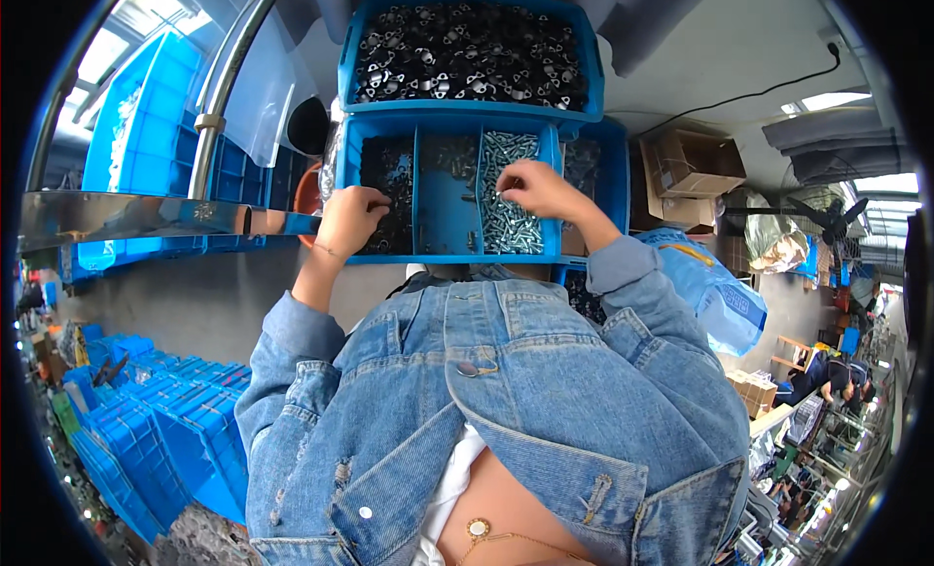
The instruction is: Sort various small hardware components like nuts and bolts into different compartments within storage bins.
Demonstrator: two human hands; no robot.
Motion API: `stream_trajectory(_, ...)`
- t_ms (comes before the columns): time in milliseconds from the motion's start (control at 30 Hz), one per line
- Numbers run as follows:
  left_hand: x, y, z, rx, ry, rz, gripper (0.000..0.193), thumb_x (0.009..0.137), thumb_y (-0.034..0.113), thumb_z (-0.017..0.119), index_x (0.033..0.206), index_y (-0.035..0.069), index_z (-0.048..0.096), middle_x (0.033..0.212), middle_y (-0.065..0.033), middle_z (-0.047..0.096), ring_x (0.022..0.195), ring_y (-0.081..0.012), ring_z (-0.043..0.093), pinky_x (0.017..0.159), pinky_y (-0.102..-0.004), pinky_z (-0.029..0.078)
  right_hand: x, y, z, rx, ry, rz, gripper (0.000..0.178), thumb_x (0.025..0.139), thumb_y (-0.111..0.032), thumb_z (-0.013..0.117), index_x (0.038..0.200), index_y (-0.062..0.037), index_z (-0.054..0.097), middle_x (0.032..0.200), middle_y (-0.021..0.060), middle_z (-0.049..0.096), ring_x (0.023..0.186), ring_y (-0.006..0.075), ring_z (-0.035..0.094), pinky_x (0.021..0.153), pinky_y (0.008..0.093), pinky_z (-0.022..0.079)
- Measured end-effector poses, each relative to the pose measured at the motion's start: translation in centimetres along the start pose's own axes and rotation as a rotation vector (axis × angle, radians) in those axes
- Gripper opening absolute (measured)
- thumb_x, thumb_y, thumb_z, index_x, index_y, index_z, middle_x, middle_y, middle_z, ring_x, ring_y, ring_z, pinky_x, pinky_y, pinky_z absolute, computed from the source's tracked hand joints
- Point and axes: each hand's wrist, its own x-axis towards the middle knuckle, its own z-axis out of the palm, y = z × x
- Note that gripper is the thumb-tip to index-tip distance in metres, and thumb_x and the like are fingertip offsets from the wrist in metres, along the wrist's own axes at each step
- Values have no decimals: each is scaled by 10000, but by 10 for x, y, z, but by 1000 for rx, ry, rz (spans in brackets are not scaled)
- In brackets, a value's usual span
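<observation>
A blue divided bin (448, 259) lies in front of me with three compartments. My left hand (351, 219) is over its left compartment, which holds small black parts (389, 177). The left fingers are curled together, and whatever may be between them is hidden. Over the right compartment, my right hand (541, 190) is closed in a pinch above a heap of silver screws (514, 230). Something tiny may be at its fingertips, too small to name. The middle compartment (446, 211) shows its blue floor, with small dark pieces toward the far end.
Behind stands a blue bin (471, 109) heaped with black and silver clamp-like parts (467, 51). A metal frame bar (146, 219) reaches in from the left, near my left wrist. Blue crates (185, 410) stack at lower left. Cardboard boxes (696, 165) and a blue bag (715, 299) are right.
</observation>
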Motion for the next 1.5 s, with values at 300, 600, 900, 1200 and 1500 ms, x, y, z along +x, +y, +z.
stream_trajectory(300, -14, 11, -10, -925, 14, -364, 182, 880, 89, 601, 993, -49, 636, 876, -126, 673, 726, -156, 656, 683, -220, 542, -40, -3, -15, 1694, -109, 127, 145, 851, -137, 516, 935, -36, 575, 927, 71, 566, 711, 170, 543, 675, 307, 490)
stream_trajectory(600, 2, 20, -4, -448, 95, -287, 160, 891, 49, 555, 1018, -29, 614, 887, -107, 664, 742, -141, 648, 639, -214, 520, -22, -27, -4, 490, 200, 143, 247, 891, -251, 525, 851, -23, 609, 695, 24, 544, 622, 126, 500, 563, 277, 434)
stream_trajectory(900, 40, 45, 12, -1264, -176, -392, 87, 847, 118, 520, 839, 51, 577, 759, -17, 576, 641, -90, 528, 588, -220, 437, 0, -24, 30, -674, -88, 59, 152, 673, -106, 615, 788, -16, 655, 804, 184, 657, 747, 362, 642, 651, 428, 527)
stream_trajectory(1200, 62, 56, 91, 412, -157, 147, 178, 678, 135, 628, 825, 37, 651, 904, -137, 644, 863, -319, 630, 742, -406, 533, 5, -20, -83, 1223, -28, 181, 143, 799, -172, 522, 771, -36, 560, 697, 46, 522, 562, 109, 455, 440, 241, 332)
stream_trajectory(1500, 65, 54, 109, 571, -211, 241, 111, 681, 135, 649, 757, 59, 678, 884, -132, 662, 841, -282, 654, 671, -389, 547, 160, 2, -115, -160, 598, 222, 513, 864, -444, 559, 918, 62, 628, 919, 223, 646, 833, 379, 623, 758, 425, 487)
